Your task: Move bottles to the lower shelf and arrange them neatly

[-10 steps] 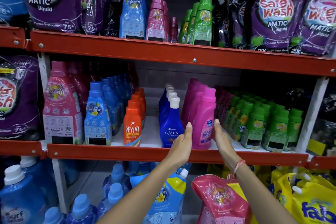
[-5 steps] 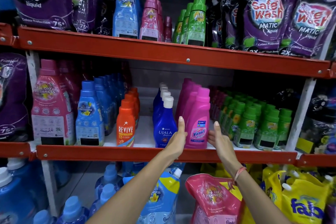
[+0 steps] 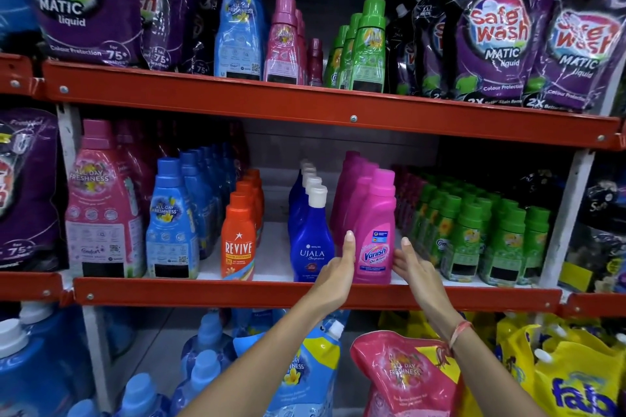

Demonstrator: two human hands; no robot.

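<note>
A pink Vanish bottle (image 3: 375, 230) stands upright at the front of a row of pink bottles on the middle shelf (image 3: 237, 293). My left hand (image 3: 337, 276) lies flat against its left side, fingers straight up. My right hand (image 3: 411, 269) is at its right side, fingertips touching or almost touching the label. Neither hand wraps around it. A blue Ujala bottle (image 3: 310, 240) stands just left of my left hand. On the upper shelf (image 3: 305, 105) stand blue (image 3: 238, 24), pink (image 3: 283, 41) and green bottles (image 3: 369, 47).
An orange Revive row (image 3: 238, 240) and blue bottles (image 3: 171, 227) stand further left, green bottles (image 3: 474, 234) to the right. Purple Safewash pouches (image 3: 491, 34) flank the upper shelf. Below hang a pink pouch (image 3: 403, 376), yellow pouches (image 3: 572, 379) and blue bottles (image 3: 203, 372).
Both hands have stayed beside the front pink bottle. The bottle's label now faces front. The view shifted slightly.
</note>
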